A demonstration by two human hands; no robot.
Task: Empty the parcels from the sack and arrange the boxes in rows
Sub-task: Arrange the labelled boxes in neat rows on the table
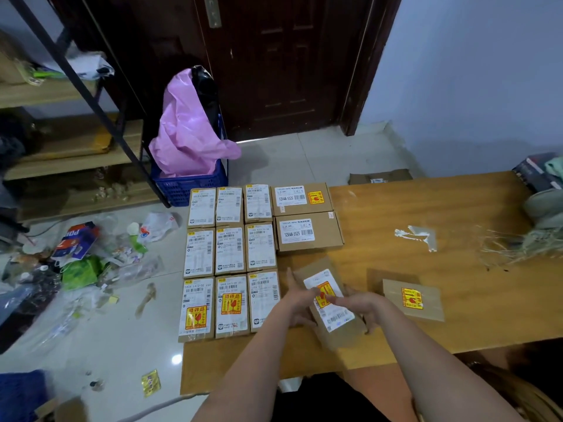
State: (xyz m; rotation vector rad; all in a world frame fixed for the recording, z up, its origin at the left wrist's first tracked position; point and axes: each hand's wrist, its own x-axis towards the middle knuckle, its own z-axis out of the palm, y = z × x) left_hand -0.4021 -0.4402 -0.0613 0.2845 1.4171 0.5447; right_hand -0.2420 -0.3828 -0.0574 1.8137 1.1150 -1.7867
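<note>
1. one wooden table (pixel 426 214) carries everything of mine: nine small labelled boxes (pixel 230 250) lie flat in three rows of three at its left end, edges touching.
2. two wider boxes (pixel 307 217) lie one behind the other just right of that block, each printed "12v4a-5525".
3. a blue crate (pixel 195 185) stands on the floor behind the table's left corner, with a pink plastic bag (pixel 189 132) bulging out of it and something black at the bag's top.
4. a heap of plastic litter (pixel 88 254) spreads over the floor tiles to the left, beside a shelf rack (pixel 76 117).
5. the box in my hands (pixel 330 306) is tilted out of line, blurred, just right of the front row; it has a white label and a yellow-red sticker.
6. another box (pixel 412 300) with a yellow sticker lies apart on the right.
7. my left hand (pixel 297 303) holds the tilted box's left side, and my right hand (pixel 362 307) grips its right edge with curled fingers.
8. a torn scrap of tape (pixel 419 236) lies on the tabletop, with pale frayed fibres (pixel 518 245) at the right edge.
</note>
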